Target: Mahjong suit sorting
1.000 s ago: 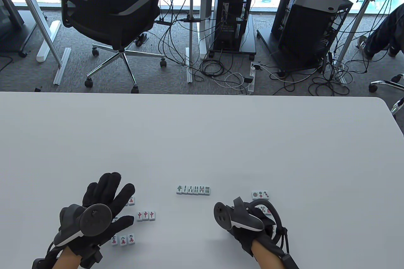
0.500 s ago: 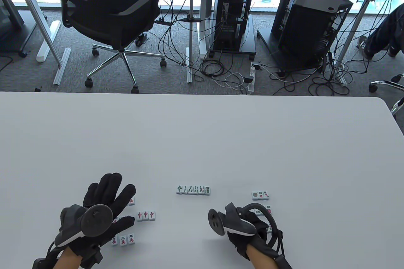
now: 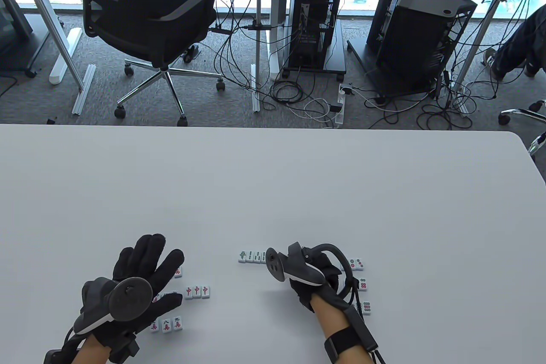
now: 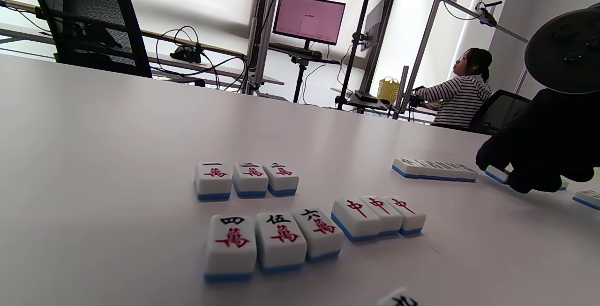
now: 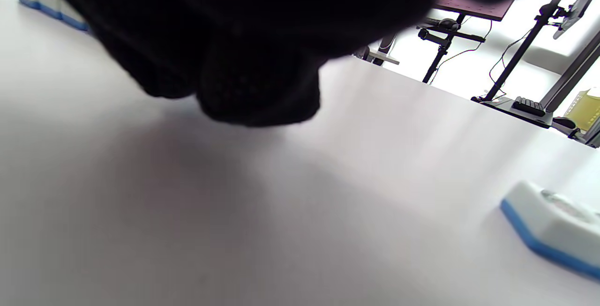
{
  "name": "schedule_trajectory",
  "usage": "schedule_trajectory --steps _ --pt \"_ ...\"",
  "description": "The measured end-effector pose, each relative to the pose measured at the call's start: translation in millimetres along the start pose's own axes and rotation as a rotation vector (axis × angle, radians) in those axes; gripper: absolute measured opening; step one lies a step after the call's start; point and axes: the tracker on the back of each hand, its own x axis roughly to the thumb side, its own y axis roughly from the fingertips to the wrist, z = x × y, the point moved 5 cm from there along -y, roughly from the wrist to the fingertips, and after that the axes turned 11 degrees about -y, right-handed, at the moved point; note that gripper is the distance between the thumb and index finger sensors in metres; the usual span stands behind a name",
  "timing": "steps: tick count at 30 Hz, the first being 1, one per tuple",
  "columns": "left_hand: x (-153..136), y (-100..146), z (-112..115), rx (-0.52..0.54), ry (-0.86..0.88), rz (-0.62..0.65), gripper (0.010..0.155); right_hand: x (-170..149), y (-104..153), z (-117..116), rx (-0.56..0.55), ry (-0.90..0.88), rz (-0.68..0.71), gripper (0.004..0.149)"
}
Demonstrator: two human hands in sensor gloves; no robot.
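The white table (image 3: 273, 184) filled the lower half of the table view, with all the mahjong tiles gathered near its near edge. Beyond it stood a black office chair (image 3: 145, 22) and computer towers among floor cables.

The left hand (image 3: 140, 278) lay flat over the left cluster, fingers straight and spread, gripping nothing; its grip was fully open. The right hand (image 3: 313, 274) sat near the middle of the table, at the right end of the bamboo row, its tracker hiding the fingers from above. In the left wrist view its dark fingers (image 4: 529, 165) were curled down onto a blue-backed tile (image 4: 496, 174) just beside the bamboo row; whether they pinched it or only pressed it could not be told. The right wrist view showed only the glove's dark bulk close above the table.

The bamboo row (image 3: 252, 256) lay face up in a line, its tiles touching, its right end covered by the right hand. Left of it, three red-dragon tiles (image 3: 197, 291) sat side by side. Behind them, in the left wrist view, were three character tiles one to three (image 4: 247, 178), and nearer the camera the four, five and six (image 4: 276, 240), each trio touching. Two more character tiles (image 3: 172, 324) lay by the left wrist.

To the right of the right hand, circle tiles (image 3: 357, 263) lay in a short row, with a single one (image 3: 363, 283) below and another pair (image 3: 364, 307) lower again.
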Motion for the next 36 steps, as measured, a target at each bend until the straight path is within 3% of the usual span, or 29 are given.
schedule_trajectory --steps 9,16,23,32,36 --pt "5 -1 3 -0.006 -0.014 0.017 0.081 -3 -16 -1 -0.007 -0.059 -0.033 0.056" --pt "3 -1 3 -0.009 -0.01 0.012 0.081 -4 -10 2 -0.013 -0.037 -0.015 0.06" --pt "2 -1 3 -0.014 -0.006 0.005 0.081 -15 26 13 0.025 -0.037 0.024 0.061" --pt "2 -1 5 -0.028 -0.011 0.003 0.081 -35 80 -12 0.243 -0.064 -0.023 0.065" --pt "2 -2 5 -0.036 -0.013 0.002 0.081 -33 87 -24 0.227 0.033 0.012 0.064"
